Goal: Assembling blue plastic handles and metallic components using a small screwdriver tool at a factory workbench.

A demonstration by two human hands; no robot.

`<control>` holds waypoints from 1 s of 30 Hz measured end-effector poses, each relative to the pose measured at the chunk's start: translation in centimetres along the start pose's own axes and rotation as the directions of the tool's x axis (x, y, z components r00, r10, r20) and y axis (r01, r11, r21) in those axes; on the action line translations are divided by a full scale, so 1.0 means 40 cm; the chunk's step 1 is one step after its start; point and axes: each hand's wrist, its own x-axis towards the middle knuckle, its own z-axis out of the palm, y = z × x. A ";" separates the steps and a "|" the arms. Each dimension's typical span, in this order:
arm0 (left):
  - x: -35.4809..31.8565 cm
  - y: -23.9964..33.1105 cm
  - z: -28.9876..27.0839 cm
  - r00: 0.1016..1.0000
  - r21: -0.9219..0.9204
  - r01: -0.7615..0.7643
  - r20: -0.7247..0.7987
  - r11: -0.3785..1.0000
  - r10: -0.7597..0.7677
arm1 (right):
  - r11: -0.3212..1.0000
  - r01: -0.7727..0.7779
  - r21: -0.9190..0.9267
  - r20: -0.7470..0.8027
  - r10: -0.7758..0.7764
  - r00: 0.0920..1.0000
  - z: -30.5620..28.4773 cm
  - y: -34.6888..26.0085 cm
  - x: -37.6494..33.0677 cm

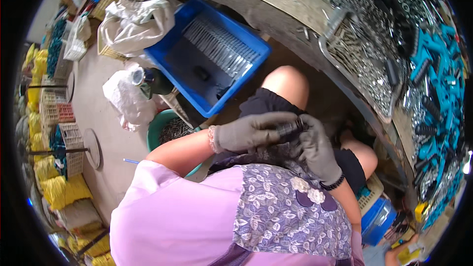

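Both my hands wear grey work gloves and meet over my lap. My left hand [246,134] reaches across from the left, its fingers closed round a small black cylindrical part [291,128]. At the other end of this part, my right hand [318,149] has its fingers bent in and pinching it. The gloves cover much of the part, so its exact kind cannot be made out. Beyond my left hand stands a blue plastic crate [204,107] with rows of shiny metal pieces [224,44] laid side by side and a few dark pieces.
A workbench [290,12] runs along the far and right side. On it lie a metal tray [322,44] of small metal parts and heaps of teal and black handles [428,74]. Left are a green basin [153,130] of metal pieces, white sacks [135,19] and stacked baskets [51,108].
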 end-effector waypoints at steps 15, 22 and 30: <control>0.163 -0.053 -0.528 0.716 0.663 0.475 -0.673 0.579 0.183 | 0.975 -0.136 0.177 -0.305 0.186 0.934 -0.097 0.039 -0.048; 0.286 -0.068 -0.500 0.634 0.618 0.679 -0.766 0.397 0.107 | 0.984 -0.136 0.114 -0.328 0.167 0.930 -0.103 0.038 -0.052; 0.170 0.061 -0.413 0.665 0.516 0.443 -0.737 0.733 0.117 | 0.984 -0.076 0.160 -0.289 0.120 0.950 -0.070 0.019 -0.009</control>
